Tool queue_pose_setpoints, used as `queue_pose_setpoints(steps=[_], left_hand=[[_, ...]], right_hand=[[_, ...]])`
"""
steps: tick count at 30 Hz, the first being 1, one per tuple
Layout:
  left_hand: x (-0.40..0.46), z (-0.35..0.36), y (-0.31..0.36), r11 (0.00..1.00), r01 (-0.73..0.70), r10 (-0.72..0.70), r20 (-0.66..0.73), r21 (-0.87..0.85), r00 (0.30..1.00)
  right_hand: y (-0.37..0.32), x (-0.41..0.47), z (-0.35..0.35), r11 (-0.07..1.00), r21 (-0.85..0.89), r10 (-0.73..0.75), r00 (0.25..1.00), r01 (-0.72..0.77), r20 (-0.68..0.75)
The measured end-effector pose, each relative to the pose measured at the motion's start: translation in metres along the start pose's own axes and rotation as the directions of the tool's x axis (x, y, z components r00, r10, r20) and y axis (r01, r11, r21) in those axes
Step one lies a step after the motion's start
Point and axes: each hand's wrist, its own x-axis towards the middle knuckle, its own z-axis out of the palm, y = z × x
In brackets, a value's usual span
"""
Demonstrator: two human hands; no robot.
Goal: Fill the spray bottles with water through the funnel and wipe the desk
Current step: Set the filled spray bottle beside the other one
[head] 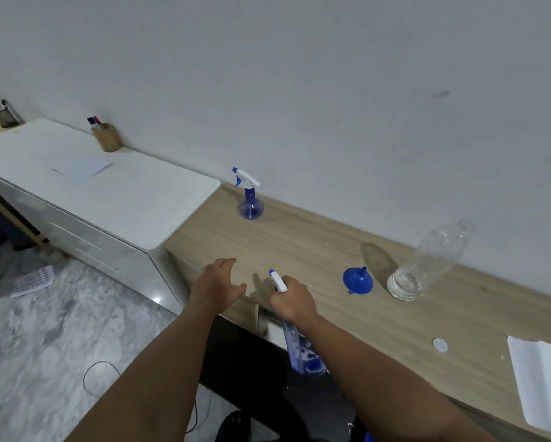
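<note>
A long wooden surface [299, 244] is running along a pale wall, butting a white cabinet [134, 199] at its left end. The right hand [291, 299] is grasping a spray bottle [296, 342] at the near edge; the left hand [218, 285] is hovering released. A second spray bottle [250, 202] is standing by the wall; the funnel [357, 280] and water bottle [427, 263] are sitting rightward.
</note>
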Motion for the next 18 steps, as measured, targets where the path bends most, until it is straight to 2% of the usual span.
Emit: queue_pose_setpoints(steps=[8,10,14,18], left_hand=[[-0.003,0.006,0.001,0.999,0.021,-0.02,0.02,-0.029,1.0],[0.0,0.008,0.001,0.995,0.043,-0.035,0.087,-0.088,0.996],[0.013,0.004,0.01,0.963,0.089,0.002,0.34,-0.253,0.94],[0.037,0.0,0.028,0.936,0.069,0.082,0.407,-0.344,0.91]], right_hand=[[-0.002,0.006,0.0,0.999,0.027,0.03,1.0,-0.03,-0.007],[-0.005,0.014,-0.004,0.997,0.074,0.007,0.999,-0.005,-0.033],[-0.022,0.026,-0.019,0.958,0.273,-0.048,0.987,0.089,-0.152],[-0.056,0.037,-0.039,0.866,0.434,-0.132,0.95,0.249,-0.282]])
